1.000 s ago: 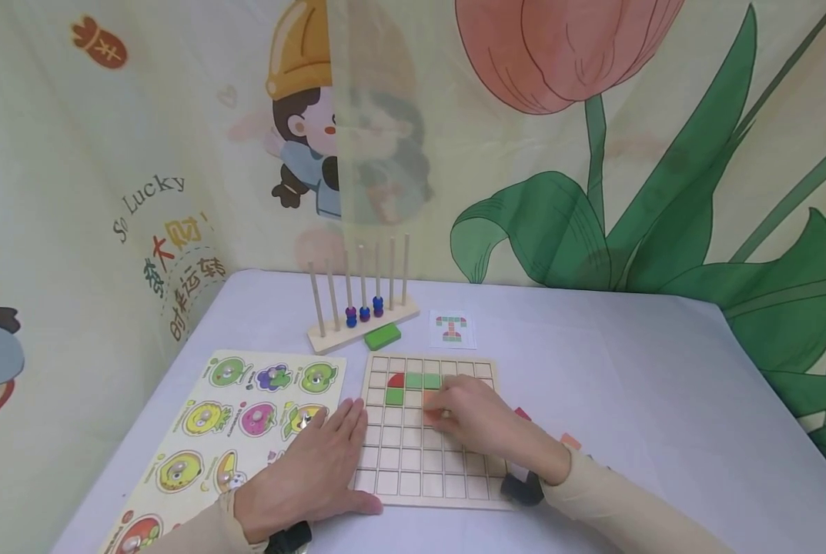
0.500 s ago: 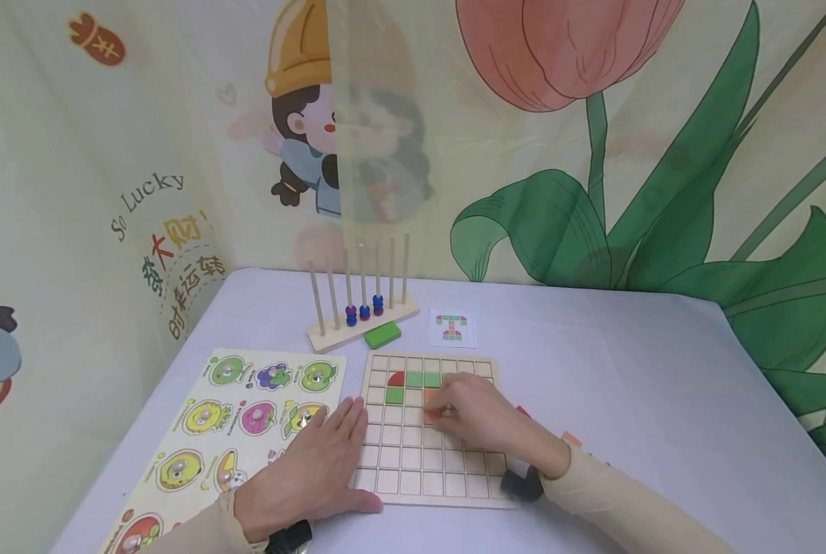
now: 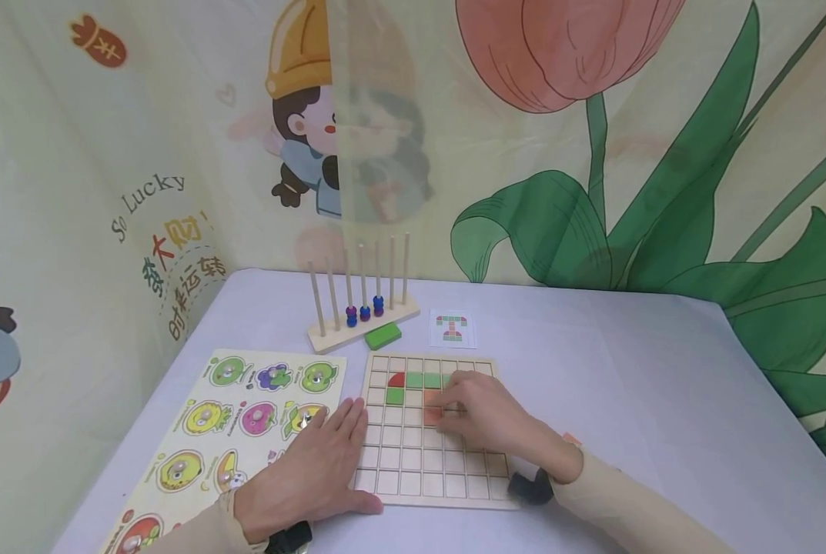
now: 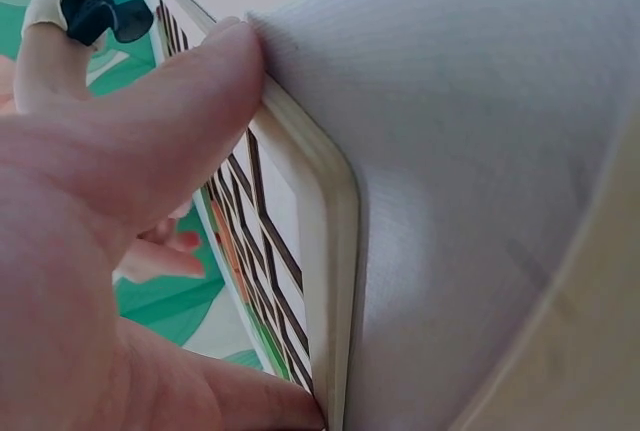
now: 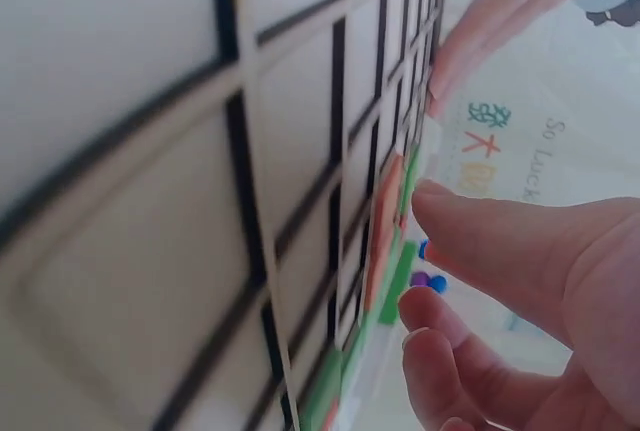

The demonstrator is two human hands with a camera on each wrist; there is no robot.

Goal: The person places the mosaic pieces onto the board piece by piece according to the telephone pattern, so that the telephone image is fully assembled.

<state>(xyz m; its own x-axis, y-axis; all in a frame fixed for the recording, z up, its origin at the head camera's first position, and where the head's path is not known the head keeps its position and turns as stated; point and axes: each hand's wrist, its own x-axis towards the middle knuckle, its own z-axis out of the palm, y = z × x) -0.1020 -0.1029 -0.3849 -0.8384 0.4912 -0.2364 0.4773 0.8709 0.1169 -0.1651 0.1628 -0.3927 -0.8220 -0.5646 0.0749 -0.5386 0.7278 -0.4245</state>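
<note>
The left hand (image 3: 316, 462) is resting along the grid (image 3: 409, 462)'s left edge, fingers straight, gripping nothing. The right hand (image 3: 485, 412) is hovering over the grid, thumb and fingers parted, pinching nothing. Two orange tiles (image 3: 429, 415) are sitting in cells just by its fingertips. Green tiles (image 3: 415, 381) and a red tile (image 3: 396, 380) are lying beyond them. Past both hands, a pattern card (image 3: 452, 329) and an abacus (image 3: 336, 335) are standing farther off.
</note>
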